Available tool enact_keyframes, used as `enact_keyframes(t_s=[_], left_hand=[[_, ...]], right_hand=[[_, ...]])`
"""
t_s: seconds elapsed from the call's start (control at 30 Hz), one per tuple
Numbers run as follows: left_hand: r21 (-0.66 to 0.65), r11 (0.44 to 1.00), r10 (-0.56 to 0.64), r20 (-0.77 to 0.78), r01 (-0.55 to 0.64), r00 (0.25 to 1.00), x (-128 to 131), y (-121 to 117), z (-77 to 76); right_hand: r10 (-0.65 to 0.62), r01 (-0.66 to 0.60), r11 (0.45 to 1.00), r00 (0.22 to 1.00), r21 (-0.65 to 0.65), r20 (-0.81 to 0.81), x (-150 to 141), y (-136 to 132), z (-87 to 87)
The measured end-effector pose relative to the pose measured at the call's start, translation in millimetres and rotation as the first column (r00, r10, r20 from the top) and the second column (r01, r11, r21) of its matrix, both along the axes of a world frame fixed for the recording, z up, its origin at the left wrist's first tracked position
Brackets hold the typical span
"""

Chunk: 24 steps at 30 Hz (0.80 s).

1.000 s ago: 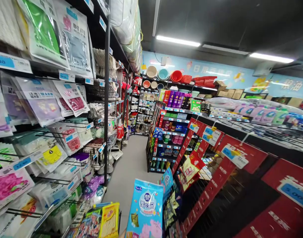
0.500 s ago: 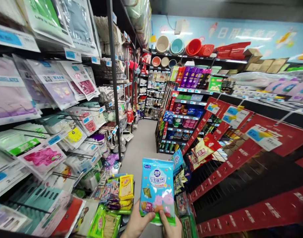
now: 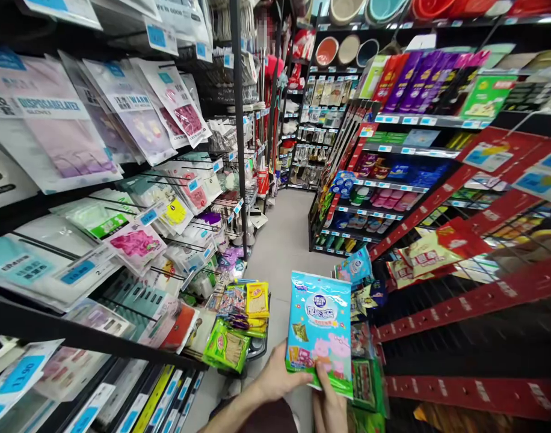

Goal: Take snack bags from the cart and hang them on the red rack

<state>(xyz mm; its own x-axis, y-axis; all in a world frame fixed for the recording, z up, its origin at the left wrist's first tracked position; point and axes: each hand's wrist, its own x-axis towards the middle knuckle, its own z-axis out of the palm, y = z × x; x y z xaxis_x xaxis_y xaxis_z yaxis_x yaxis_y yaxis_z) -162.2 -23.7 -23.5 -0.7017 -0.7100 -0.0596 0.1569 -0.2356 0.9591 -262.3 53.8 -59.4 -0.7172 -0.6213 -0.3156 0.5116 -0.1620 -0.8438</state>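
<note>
A blue packet of seaweed snack (image 3: 319,319) with pink pig figures and a green bottom edge stands upright in front of me, its printed face turned my way. My left hand (image 3: 279,374) grips its lower left side, thumb lying across the front near the bottom. Down at the lower edge, my right hand (image 3: 328,403) pinches it with a finger on the front; the rest of that hand's grip is partly hidden. Just left of the packet, lower down, lie yellow snack packs (image 3: 257,299) and a green snack pack (image 3: 227,347).
Racks of bagged gloves (image 3: 144,111) line the left side. On the right, a red-edged wire rack (image 3: 474,391) holds snack bags (image 3: 442,248). A grey floor aisle (image 3: 275,234) runs ahead between them toward shelves of goods (image 3: 393,168) and plastic basins (image 3: 327,51).
My view has tilted down and swung left, so the shelves appear higher and further right. Both hands keep hold of the seaweed packet, which now sits further right in the picture.
</note>
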Motion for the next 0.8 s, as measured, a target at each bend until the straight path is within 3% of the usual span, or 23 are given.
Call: enact_keyframes(t_s=[0.13,0.4,0.57,0.8], left_hand=[[0.020,0.996,-0.084,-0.009,0.084,0.996,2.8,5.4,-19.5],[0.074,0.989,-0.135,0.035,0.132,0.990,17.1,16.5,-52.4],[0.139,0.977,-0.155,-0.041,0.160,0.987,23.1,17.4,-61.2],[0.143,0.980,-0.136,-0.024,0.138,0.990,19.2,17.2,-68.0]], right_hand=[[-0.053,0.055,0.997,0.998,0.057,-0.035,6.1,14.1,-2.9],[-0.122,0.126,0.987,0.992,0.102,-0.041,16.7,29.4,-8.1],[-0.116,0.121,0.987,0.992,0.101,-0.057,17.3,26.9,-5.6],[-0.098,0.114,0.986,0.987,0.125,-0.129,18.5,24.3,2.3]])
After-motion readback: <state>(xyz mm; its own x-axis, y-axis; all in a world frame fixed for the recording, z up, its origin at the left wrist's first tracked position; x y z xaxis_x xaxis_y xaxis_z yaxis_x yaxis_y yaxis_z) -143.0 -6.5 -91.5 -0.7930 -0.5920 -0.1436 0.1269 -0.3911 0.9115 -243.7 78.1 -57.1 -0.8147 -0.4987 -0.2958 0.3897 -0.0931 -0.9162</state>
